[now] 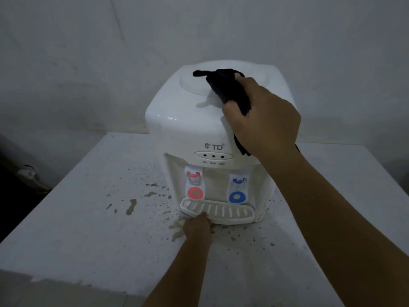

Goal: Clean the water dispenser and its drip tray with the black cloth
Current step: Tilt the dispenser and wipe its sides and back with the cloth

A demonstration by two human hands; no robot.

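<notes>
A person is wiping a white water dispenser [188,120] with a black cloth [228,89].

The dispenser is standing at the centre of a stained white table [88,218]. The right hand [263,120], at about 1 o'clock, is pressing the cloth onto the dispenser's top, fingers curled tight around the bunched fabric. The left hand [197,227], at 6 o'clock, is gripping the front rim of the slatted drip tray [230,213], fingers closed on its edge, below the red tap [194,182] and blue tap [236,187].

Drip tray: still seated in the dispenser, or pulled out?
Seated. The drip tray sits under both taps against the dispenser; the left hand grips its front edge.
</notes>
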